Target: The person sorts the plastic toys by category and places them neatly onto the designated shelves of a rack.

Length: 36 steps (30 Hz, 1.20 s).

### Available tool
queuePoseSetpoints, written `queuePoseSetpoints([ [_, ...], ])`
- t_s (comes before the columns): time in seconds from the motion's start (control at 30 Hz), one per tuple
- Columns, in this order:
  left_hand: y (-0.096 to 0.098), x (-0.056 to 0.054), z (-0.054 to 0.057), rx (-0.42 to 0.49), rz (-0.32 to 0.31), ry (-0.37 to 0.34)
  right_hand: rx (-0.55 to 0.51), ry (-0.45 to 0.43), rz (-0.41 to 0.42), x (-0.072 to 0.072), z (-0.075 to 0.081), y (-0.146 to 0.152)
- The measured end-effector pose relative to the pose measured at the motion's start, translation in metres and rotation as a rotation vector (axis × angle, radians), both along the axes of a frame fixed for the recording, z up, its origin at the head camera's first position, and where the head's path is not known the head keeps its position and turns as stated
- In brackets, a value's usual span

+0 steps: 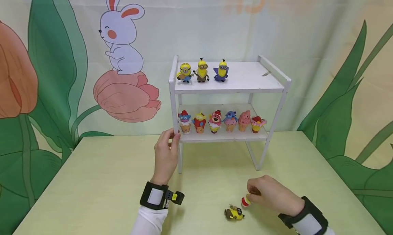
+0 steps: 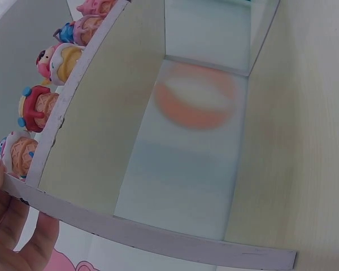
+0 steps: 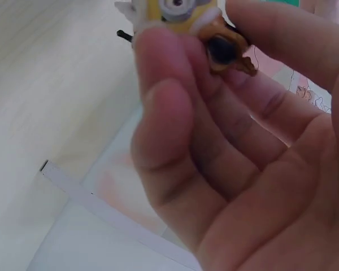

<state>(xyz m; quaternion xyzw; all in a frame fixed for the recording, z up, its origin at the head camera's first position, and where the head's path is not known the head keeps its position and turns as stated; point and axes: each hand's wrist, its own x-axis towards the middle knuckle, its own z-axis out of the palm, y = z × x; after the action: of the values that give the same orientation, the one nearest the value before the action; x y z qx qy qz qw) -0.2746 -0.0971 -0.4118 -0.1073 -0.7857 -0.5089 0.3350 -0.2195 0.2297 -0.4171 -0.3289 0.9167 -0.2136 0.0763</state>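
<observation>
At the left of a white two-tier shelf (image 1: pixel 228 91), my left hand (image 1: pixel 165 153) grips the front upright, with thumb and fingers on either side of it. In the left wrist view, the fingers (image 2: pixel 42 240) show beside the white frame (image 2: pixel 158 240). Low over the table, my right hand (image 1: pixel 271 194) pinches a small minion figure (image 1: pixel 245 201) with red and white on it. The right wrist view shows its yellow body (image 3: pixel 183 22) and one goggle eye; the fingers hide part of it. Another minion figure (image 1: pixel 234 213) lies on its side nearby.
Three minion figures (image 1: pixel 202 71) stand on the upper tier, left of a small mark (image 1: pixel 266 73). Several ice-cream-cone figures (image 1: pixel 215 121) line the lower tier. The pale table (image 1: pixel 107 187) meets a printed backdrop (image 1: pixel 208 26) behind the shelf.
</observation>
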Motion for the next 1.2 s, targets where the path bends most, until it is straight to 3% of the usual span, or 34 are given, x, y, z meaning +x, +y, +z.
queuePoseSetpoints([
  [0.7,0.004,-0.001,-0.001,0.005,-0.017,0.019,-0.035,0.082,-0.041,0.004,0.014,0.006],
  [0.93,0.004,-0.001,-0.003,0.007,-0.007,0.020,-0.013,0.137,-0.031,0.005,0.043,0.015],
  [1.2,0.004,-0.001,0.000,0.005,-0.012,0.026,0.038,0.201,0.003,0.002,0.093,0.014],
])
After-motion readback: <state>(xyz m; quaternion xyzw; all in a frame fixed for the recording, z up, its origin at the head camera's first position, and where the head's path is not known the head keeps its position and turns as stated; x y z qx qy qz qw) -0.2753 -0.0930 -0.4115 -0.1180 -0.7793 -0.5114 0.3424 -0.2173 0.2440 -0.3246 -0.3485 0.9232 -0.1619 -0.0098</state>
